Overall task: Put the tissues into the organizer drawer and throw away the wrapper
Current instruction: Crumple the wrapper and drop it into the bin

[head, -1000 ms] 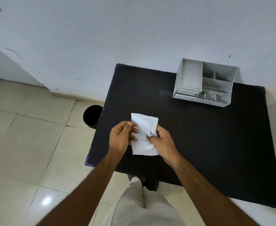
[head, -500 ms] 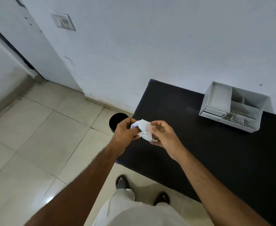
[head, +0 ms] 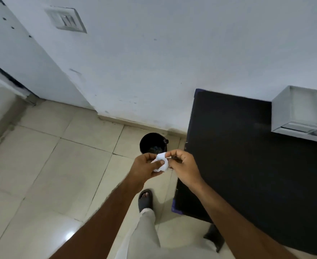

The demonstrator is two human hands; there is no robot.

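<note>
A crumpled white wrapper [head: 162, 162] is squeezed between my two hands, just left of the black table's near-left edge. My left hand [head: 144, 168] closes around its left side with the thumb on top. My right hand [head: 184, 165] pinches its right side with the fingertips. Both hands hover just in front of a round black bin [head: 152, 143] on the floor. The white organizer [head: 301, 113] stands at the back of the black table [head: 247, 156], cut off by the right frame edge, its drawer looking pushed in. I see no tissues.
Beige floor tiles stretch to the left. A white wall with a switch plate [head: 66, 20] rises behind the bin. A doorway shows at far left. My sandalled foot [head: 145, 200] stands on the floor below my hands.
My view has swung left, off the table toward the floor and bin. The wrapper has gone from a loose sheet to a tight ball, and both hands have carried it from over the table to beside the bin.
</note>
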